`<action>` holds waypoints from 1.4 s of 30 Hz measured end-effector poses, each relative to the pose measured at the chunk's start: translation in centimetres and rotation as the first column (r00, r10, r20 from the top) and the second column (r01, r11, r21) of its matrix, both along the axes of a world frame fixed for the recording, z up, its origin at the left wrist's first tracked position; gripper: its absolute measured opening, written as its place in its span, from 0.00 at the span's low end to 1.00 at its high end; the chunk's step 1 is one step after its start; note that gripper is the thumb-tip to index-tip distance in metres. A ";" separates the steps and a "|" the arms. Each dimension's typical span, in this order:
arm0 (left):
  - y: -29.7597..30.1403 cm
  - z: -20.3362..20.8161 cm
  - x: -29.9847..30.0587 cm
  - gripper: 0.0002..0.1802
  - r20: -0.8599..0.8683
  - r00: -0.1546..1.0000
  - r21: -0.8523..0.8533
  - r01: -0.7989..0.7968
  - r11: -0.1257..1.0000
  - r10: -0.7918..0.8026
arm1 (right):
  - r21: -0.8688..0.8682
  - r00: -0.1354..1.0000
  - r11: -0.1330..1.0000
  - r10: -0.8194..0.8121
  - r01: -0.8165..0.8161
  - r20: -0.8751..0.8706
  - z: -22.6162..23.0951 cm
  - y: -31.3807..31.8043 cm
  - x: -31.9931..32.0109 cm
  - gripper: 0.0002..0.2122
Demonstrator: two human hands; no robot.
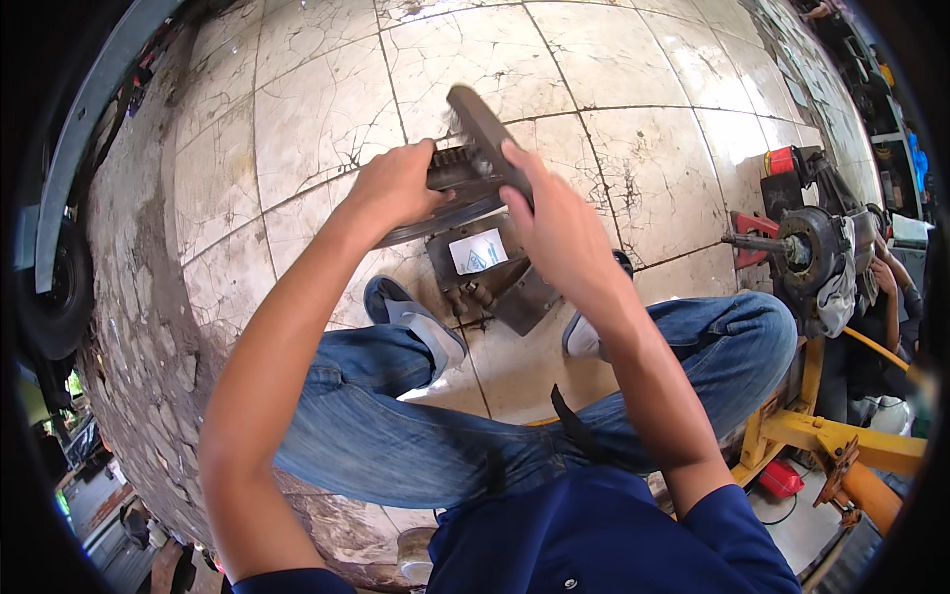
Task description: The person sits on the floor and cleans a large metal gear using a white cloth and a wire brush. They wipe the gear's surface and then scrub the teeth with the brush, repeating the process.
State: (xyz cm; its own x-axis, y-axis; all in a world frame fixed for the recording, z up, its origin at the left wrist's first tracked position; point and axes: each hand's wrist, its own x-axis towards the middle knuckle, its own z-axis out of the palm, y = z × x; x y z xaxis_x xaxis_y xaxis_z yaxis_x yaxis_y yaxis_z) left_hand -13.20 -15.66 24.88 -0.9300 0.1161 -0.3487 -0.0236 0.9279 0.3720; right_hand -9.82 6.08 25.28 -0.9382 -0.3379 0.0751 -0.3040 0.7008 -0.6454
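Note:
My left hand (398,186) grips the near-left side of a dark round metal part (465,201), fingers over its top and thumb across it. The part has a curved rim and a toothed or ridged section; its exact kind I cannot tell. In my right hand (562,218) is a brush (483,121) with a dark back, tilted up to the left, its bristles facing the metal part. Motion smears the bristles slightly, and contact is hard to make out. Below, between my feet, lie dark greasy metal pieces (529,302) and a white printed packet (478,251).
Cracked tiles (327,109) cover the floor. To the right stand a wheel hub with a protruding shaft (807,243), a red stand (754,241) and a yellow metal frame (841,436). Another person's hands (884,267) are behind the hub. A tyre (64,297) stands at left.

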 end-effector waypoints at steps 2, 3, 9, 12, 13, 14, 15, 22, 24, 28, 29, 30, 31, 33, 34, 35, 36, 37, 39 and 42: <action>-0.5 0.1 -0.3 0.29 0.035 0.999 -0.022 0.005 1.000 -0.004 | -0.040 0.997 0.999 -0.022 0.024 0.070 0.2 1.1 2.1 0.23; -0.6 0.0 -0.4 0.31 0.058 0.998 -0.035 0.011 0.999 -0.009 | -0.044 0.997 0.998 -0.034 0.037 0.068 -0.1 1.2 2.5 0.23; 0.3 0.4 -0.4 0.26 0.055 0.996 -0.037 0.069 0.997 -0.067 | -0.034 0.998 0.997 -0.066 0.066 0.000 -2.1 -0.7 -1.1 0.23; 0.4 0.7 -0.2 0.27 0.072 0.997 -0.054 0.011 0.998 -0.007 | -0.028 0.997 0.997 -0.072 0.072 0.003 -2.1 -0.2 -0.6 0.23; 0.3 0.6 -0.2 0.28 0.076 0.997 -0.059 0.004 0.998 0.001 | -0.022 0.998 0.997 -0.067 0.067 0.007 -1.9 0.2 0.3 0.23; 0.1 0.6 -0.3 0.28 0.081 0.997 -0.063 -0.004 0.998 0.009 | -0.037 0.997 0.997 -0.072 0.073 0.023 -1.9 0.7 1.7 0.23; 0.0 0.6 -0.4 0.28 0.084 0.996 -0.063 -0.014 0.998 0.019 | -0.048 0.997 0.996 -0.074 0.076 0.038 -1.9 1.4 3.3 0.23; 0.4 0.5 -0.4 0.32 0.094 0.995 -0.002 0.017 1.000 -0.017 | 0.022 0.982 0.994 -0.108 0.105 0.157 -0.7 0.5 1.3 0.23; 0.2 0.4 -0.3 0.32 0.062 0.997 -0.004 0.039 0.999 -0.039 | -0.081 0.982 0.989 -0.108 0.121 0.152 -1.8 -0.4 -0.7 0.23; -0.8 0.1 -0.6 0.34 0.113 0.993 0.039 -0.018 0.999 0.013 | -0.355 0.942 0.899 -0.151 0.257 0.301 -2.6 1.8 -1.8 0.21; -1.1 0.3 -0.7 0.35 0.129 0.991 0.062 -0.043 0.997 0.035 | -0.381 0.927 0.873 -0.177 0.303 0.332 -2.6 3.0 -1.4 0.21; -1.2 0.3 -0.8 0.36 0.118 0.993 0.055 -0.019 0.998 0.013 | -0.453 0.933 0.826 -0.226 0.337 0.282 -4.4 4.1 -0.8 0.22; -1.4 0.5 -0.7 0.37 0.112 0.994 0.043 -0.001 0.999 -0.003 | -0.467 0.924 0.806 -0.245 0.363 0.295 -5.1 4.8 0.1 0.22; -1.8 0.3 -0.5 0.38 0.098 0.995 0.044 0.031 0.999 -0.035 | -0.488 0.902 0.766 -0.290 0.419 0.319 -6.1 6.0 2.4 0.22; -2.2 0.2 -0.4 0.39 0.088 0.995 0.051 0.044 0.998 -0.049 | -0.467 0.885 0.767 -0.285 0.441 0.367 -6.4 6.4 3.2 0.22; -2.5 0.1 -0.3 0.39 0.079 0.995 0.057 0.057 0.997 -0.062 | -0.445 0.866 0.768 -0.280 0.461 0.414 -6.6 6.7 3.9 0.22; -2.6 0.0 -0.1 0.40 0.051 0.997 0.080 0.057 0.995 -0.062 | -0.421 0.844 0.769 -0.275 0.480 0.460 -6.6 6.6 4.4 0.22; -2.7 -0.1 0.2 0.40 0.023 0.998 0.102 0.058 0.993 -0.061 | -0.431 0.866 0.781 -0.267 0.452 0.423 -6.6 6.3 4.7 0.22; -2.9 -0.3 0.5 0.40 -0.014 0.998 0.136 0.055 0.989 -0.054 | -0.447 0.905 0.805 -0.244 0.389 0.348 -6.5 5.2 4.8 0.22; -3.0 -0.5 0.6 0.39 -0.052 0.996 0.109 0.080 0.991 -0.075 | -0.443 0.921 0.829 -0.201 0.342 0.333 -5.1 4.3 4.8 0.23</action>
